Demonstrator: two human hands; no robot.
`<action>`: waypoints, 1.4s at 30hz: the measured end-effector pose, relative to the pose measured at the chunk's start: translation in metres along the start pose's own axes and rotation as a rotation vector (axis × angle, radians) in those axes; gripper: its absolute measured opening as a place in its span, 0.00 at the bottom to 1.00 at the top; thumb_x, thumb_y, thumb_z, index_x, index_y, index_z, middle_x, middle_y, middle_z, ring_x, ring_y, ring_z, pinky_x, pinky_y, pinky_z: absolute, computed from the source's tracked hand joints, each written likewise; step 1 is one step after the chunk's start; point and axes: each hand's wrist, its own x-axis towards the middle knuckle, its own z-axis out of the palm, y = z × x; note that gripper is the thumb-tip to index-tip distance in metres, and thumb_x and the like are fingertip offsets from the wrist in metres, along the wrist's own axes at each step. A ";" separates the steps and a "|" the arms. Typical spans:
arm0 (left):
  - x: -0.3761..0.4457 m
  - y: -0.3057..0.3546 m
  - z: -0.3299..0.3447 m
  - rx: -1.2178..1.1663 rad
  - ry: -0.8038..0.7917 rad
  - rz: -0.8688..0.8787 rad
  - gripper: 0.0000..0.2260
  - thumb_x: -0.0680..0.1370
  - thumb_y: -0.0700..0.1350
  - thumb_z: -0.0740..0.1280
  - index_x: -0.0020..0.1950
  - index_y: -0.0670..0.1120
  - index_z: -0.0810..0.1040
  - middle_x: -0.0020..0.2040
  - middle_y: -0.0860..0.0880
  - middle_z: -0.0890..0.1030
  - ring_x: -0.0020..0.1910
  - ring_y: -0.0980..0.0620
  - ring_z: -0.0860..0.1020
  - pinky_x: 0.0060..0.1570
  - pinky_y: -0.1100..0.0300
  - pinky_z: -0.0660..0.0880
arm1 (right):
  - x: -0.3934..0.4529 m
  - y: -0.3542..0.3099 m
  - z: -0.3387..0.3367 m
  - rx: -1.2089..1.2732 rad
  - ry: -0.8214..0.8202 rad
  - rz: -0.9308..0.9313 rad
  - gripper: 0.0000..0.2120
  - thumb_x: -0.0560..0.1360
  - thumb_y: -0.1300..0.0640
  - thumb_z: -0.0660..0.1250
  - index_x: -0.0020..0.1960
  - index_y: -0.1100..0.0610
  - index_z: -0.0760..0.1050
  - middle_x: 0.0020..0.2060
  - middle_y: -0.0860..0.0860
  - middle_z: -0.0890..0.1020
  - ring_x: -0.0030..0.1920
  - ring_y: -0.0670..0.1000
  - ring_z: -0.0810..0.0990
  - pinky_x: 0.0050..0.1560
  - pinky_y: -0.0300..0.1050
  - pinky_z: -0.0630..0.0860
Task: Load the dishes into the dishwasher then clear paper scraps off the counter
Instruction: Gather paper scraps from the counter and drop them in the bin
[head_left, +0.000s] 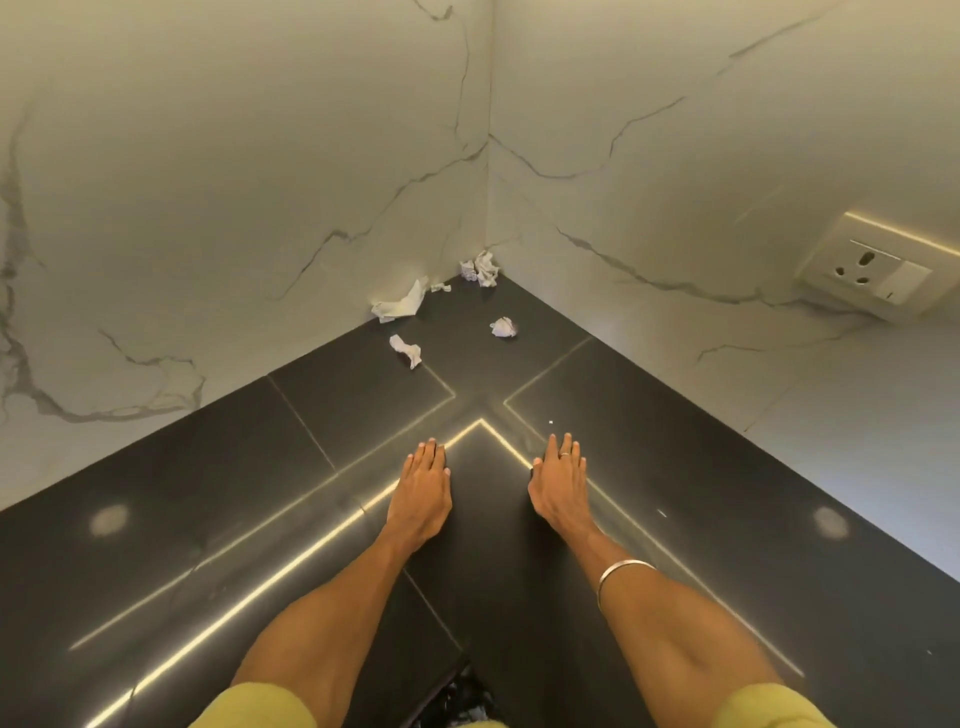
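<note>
Both hands are laid flat, palms down and empty, on the black counter (156, 519), fingers straight and held close together. Left hand (422, 491) and right hand (560, 486) are set side by side with a gap between them, near the inner corner where the two runs of countertop meet. A ring (564, 454) is worn on a finger of the right hand and a metal bangle (621, 571) on the right wrist; yellow sleeves (260, 706) are seen at the lower edge.

Paper scraps are scattered well ahead of the fingertips, toward the far corner of the marble-patterned walls (234, 182). A crumpled pair (480, 268) is lodged in the corner itself, a flatter torn sheet (400, 306) is propped against the left wall with a tiny scrap (440, 287) just beside it, a twisted piece (406, 349) lies nearer, and a small ball (503, 328) lies to its right. A wall socket (872, 270) is mounted on the right wall.
</note>
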 end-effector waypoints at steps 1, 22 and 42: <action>0.008 -0.003 0.000 0.003 0.009 0.018 0.23 0.86 0.46 0.49 0.80 0.40 0.55 0.80 0.42 0.56 0.80 0.45 0.53 0.78 0.53 0.48 | 0.007 -0.003 0.002 0.003 0.011 0.001 0.27 0.84 0.55 0.51 0.79 0.63 0.50 0.79 0.62 0.52 0.79 0.61 0.48 0.78 0.55 0.48; 0.216 -0.086 -0.036 0.005 0.165 -0.057 0.30 0.83 0.56 0.53 0.82 0.50 0.48 0.82 0.47 0.44 0.80 0.48 0.44 0.78 0.50 0.44 | 0.217 -0.100 0.006 0.459 0.305 -0.044 0.24 0.78 0.66 0.58 0.73 0.54 0.68 0.51 0.55 0.82 0.47 0.55 0.80 0.49 0.48 0.76; 0.249 -0.063 -0.046 -0.972 0.645 -0.530 0.15 0.84 0.38 0.53 0.68 0.46 0.70 0.46 0.47 0.80 0.34 0.53 0.78 0.34 0.63 0.76 | 0.253 -0.109 0.023 0.367 0.340 -0.141 0.14 0.77 0.47 0.67 0.61 0.49 0.75 0.54 0.46 0.78 0.50 0.46 0.76 0.53 0.37 0.65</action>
